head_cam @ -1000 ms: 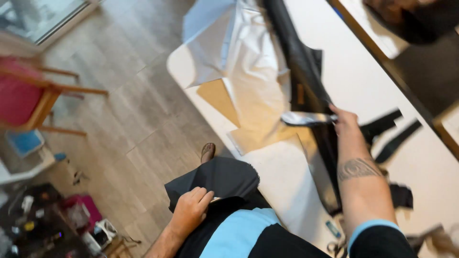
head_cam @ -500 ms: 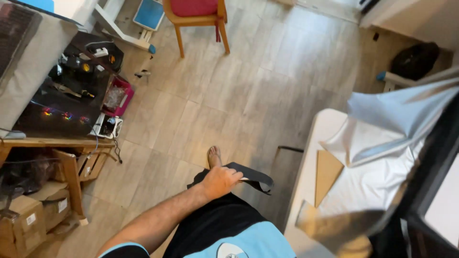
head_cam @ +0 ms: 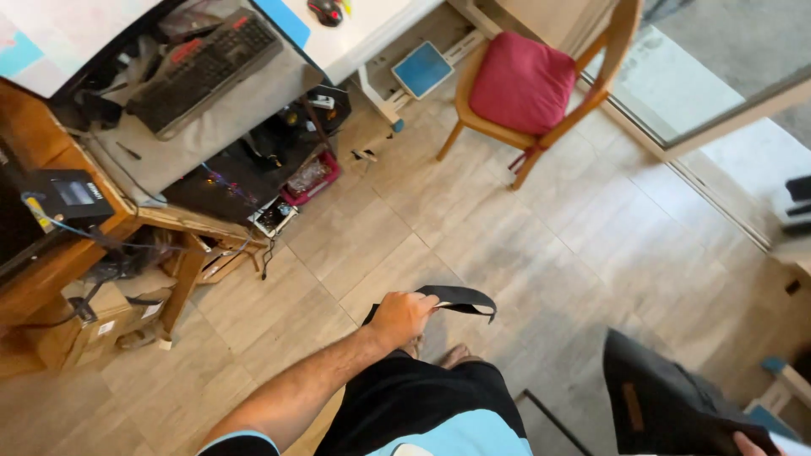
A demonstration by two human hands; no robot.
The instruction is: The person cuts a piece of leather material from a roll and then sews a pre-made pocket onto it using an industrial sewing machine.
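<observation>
The left hand (head_cam: 404, 318) sits just below the centre of the view, its fingers curled closed around one end of a black fabric strip (head_cam: 456, 298). The strip arcs away toward 3 o'clock from the hand and hangs in the air above the wood-look floor (head_cam: 541, 228), with a pale underside showing at its far tip. The bare forearm runs back toward 7 o'clock. Only the edge of the right hand (head_cam: 748, 442) shows at the 5 o'clock corner, touching a large piece of dark fabric (head_cam: 667, 405); whether it is closed on the cloth cannot be told. That dark piece carries a small brown patch and lies well apart from the strip. Two bare feet stand on the floor directly beneath the left hand, above black shorts and a light blue shirt hem. At 1 o'clock stands a wooden chair with a red cushion (head_cam: 522, 84). Toward 10 o'clock a black keyboard (head_cam: 203, 63) rests on a cluttered bench (head_cam: 76, 245), with cardboard boxes stacked below it at 8 o'clock.
</observation>
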